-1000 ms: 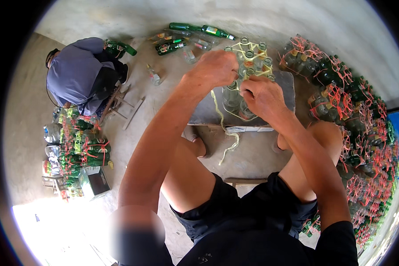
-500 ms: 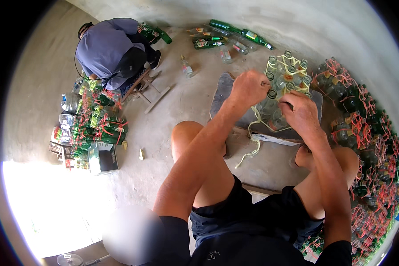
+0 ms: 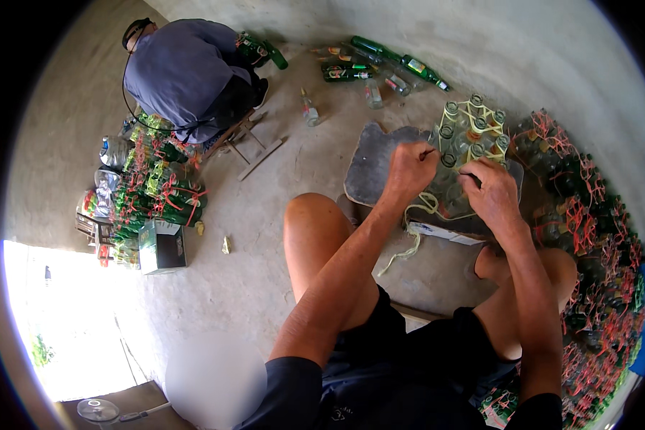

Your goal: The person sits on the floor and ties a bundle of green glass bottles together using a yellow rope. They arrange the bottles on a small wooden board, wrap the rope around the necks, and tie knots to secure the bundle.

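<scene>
Clear glass bottles (image 3: 447, 136) stand upright in a tight bundle, with pale yellow cord (image 3: 480, 130) laced around their necks. They rest on a dark, uneven slab (image 3: 369, 168). My left hand (image 3: 412, 170) is closed in a pinch at the bundle's left side; whatever lies between its fingertips is hidden. Beside the near bottles, my right hand (image 3: 493, 188) is closed, its fingertips pinching the cord where it meets the near necks. A loose loop of cord lies below my left hand, and its frayed tail hangs over the slab's near edge.
Bundled bottles tied with red cord (image 3: 598, 287) pile along the right wall. Loose bottles (image 3: 347, 72) lie by the back wall; one small bottle (image 3: 309, 111) stands apart. At left, a person (image 3: 186, 75) sits on a wooden stool (image 3: 240, 143) near more bundles (image 3: 154, 179) and a box (image 3: 163, 247).
My left hand has moved down from beside the far bottle necks to the bundle's near left. My right hand stays close to the near bottles. The view has shifted slightly.
</scene>
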Tool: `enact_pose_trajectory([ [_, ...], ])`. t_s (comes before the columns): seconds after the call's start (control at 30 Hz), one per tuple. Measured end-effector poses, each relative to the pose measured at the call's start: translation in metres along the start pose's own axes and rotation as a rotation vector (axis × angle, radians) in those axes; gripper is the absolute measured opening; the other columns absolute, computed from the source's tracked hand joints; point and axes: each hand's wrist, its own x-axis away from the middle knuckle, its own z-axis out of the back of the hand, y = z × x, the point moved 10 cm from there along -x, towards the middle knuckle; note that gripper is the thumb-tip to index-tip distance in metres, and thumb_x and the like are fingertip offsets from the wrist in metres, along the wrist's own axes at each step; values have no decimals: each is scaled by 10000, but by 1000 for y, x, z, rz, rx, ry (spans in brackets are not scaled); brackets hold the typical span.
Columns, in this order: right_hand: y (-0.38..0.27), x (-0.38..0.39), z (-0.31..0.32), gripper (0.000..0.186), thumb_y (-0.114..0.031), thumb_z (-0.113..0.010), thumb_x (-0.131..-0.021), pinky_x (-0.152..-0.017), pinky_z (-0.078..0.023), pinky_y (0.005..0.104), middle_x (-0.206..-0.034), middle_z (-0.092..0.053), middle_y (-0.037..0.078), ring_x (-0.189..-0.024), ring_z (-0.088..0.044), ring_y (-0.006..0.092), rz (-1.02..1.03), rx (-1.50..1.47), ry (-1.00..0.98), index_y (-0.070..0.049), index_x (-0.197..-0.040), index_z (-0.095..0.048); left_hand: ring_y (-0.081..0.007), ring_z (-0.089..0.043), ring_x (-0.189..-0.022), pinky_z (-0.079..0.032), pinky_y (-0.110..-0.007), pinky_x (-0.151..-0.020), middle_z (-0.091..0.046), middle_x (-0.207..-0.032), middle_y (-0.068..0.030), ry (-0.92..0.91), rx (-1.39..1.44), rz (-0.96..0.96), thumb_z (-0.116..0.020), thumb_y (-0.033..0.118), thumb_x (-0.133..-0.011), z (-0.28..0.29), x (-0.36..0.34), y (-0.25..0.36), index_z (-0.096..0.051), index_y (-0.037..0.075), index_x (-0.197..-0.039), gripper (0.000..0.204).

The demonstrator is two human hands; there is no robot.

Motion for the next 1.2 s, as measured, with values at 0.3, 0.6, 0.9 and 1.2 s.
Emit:
enact_pose_trajectory([
  [0.3,0,1,-2,116,-113,-790,-844,-729,-551,456,-862,-666,102,-838,-677,358,-1,-6,-15,-73,-915,-708,-25,-471,-707,-380,-245,-586,-613,-775,67,-32,353,137,-719,96,-974,-9,14,-17,-782,-37,-1007,151],
  [0.6,-2,-1,-1,128,-140,-791,-866,-724,-542,451,-877,-657,100,-839,-678,357,-11,-27,-54,-76,-946,-715,-13,-472,-681,-371,-220,-572,-627,-798,79,-42,577,234,-732,112,-980,-17,19,-28,-797,-13,-1077,170],
  [0.9,-62,-15,61,242,-200,-779,-916,-679,-540,478,-886,-629,109,-825,-688,367,8,76,-30,-67,-1084,-666,-9,-475,-683,-365,-210,-575,-631,-811,82,-66,623,260,-737,146,-992,-25,21,-34,-801,12,-1084,175],
  [1.2,-262,8,166,268,-64,-844,-786,-512,-502,338,-766,-626,104,-584,-619,240,418,-163,24,15,-996,-698,-22,-506,-709,-419,-225,-615,-654,-815,71,-39,649,262,-734,109,-979,-12,27,-35,-799,-21,-1054,164],
])
